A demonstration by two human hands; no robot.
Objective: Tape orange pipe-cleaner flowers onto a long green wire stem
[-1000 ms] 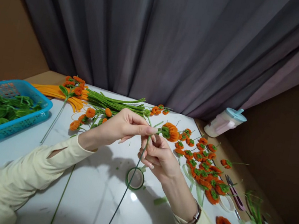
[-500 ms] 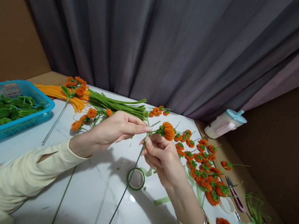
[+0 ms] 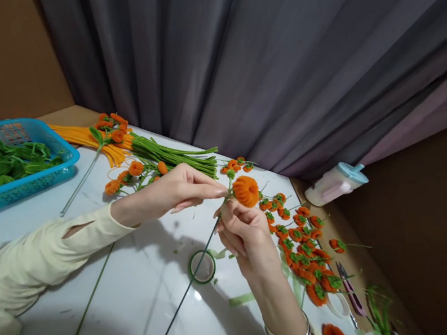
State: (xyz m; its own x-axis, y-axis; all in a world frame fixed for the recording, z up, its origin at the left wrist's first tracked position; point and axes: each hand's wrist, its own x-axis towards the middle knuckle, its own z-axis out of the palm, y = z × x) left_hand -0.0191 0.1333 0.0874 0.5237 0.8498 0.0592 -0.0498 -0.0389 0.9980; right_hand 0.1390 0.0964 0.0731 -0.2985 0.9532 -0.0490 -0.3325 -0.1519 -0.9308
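A fuzzy orange flower (image 3: 246, 191) is held up in front of me, with a small green bud (image 3: 230, 174) just left of it. My left hand (image 3: 185, 190) is closed, its fingertips pinching at the flower's short stem. Below that joint, my right hand (image 3: 245, 231) is closed on a long dark green stem wire (image 3: 188, 287), which slants down toward me. The exact spot where flower and wire meet is partly hidden by my fingers. Under my hands lies a roll of green tape (image 3: 202, 267) on the white table (image 3: 121, 288).
A blue basket (image 3: 47, 169) of green leaves stands left. Green stems (image 3: 174, 153) and orange strips (image 3: 75, 134) lie at the back. Many orange flowers (image 3: 304, 249) spread on the right, near scissors (image 3: 351, 289) and a cup (image 3: 336, 185). A grey curtain (image 3: 224, 59) hangs behind.
The held flower has turned to face me more and shifted slightly left and up. The green bud now stands upright beside it. Both hands keep their pinch at nearly the same place.
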